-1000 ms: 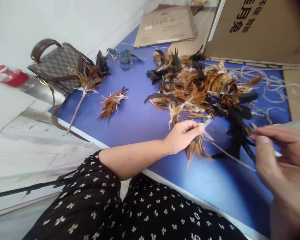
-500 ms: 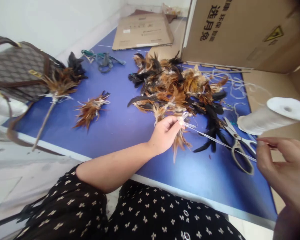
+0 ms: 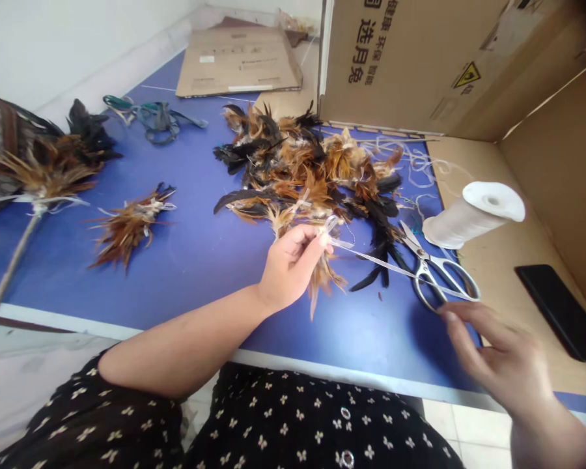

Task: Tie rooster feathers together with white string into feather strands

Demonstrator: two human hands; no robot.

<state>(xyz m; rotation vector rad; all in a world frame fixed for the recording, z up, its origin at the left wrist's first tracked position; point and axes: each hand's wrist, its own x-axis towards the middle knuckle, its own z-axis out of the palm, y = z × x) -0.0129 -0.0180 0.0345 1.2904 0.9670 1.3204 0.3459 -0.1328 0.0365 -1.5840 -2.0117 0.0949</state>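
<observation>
The left hand (image 3: 293, 264) pinches a small feather bunch (image 3: 322, 277) and white ribbon (image 3: 381, 262) at the near edge of the feather pile (image 3: 293, 156); the right hand (image 3: 505, 361) is at the scissors (image 3: 422, 254) (whether gripping them, I cannot tell). Behind, a cardboard box (image 3: 410, 65) reads 选月兔, with A2L beside its yellow warning triangle (image 3: 467, 75)

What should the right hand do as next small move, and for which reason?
I would probably ease the scissors up slowly with the right hand, since its fingertips are right by them. The left hand pinches the small feather bundle, and the thin white ribbon from it lies across the scissors, so a quick lift might snag it.
</observation>
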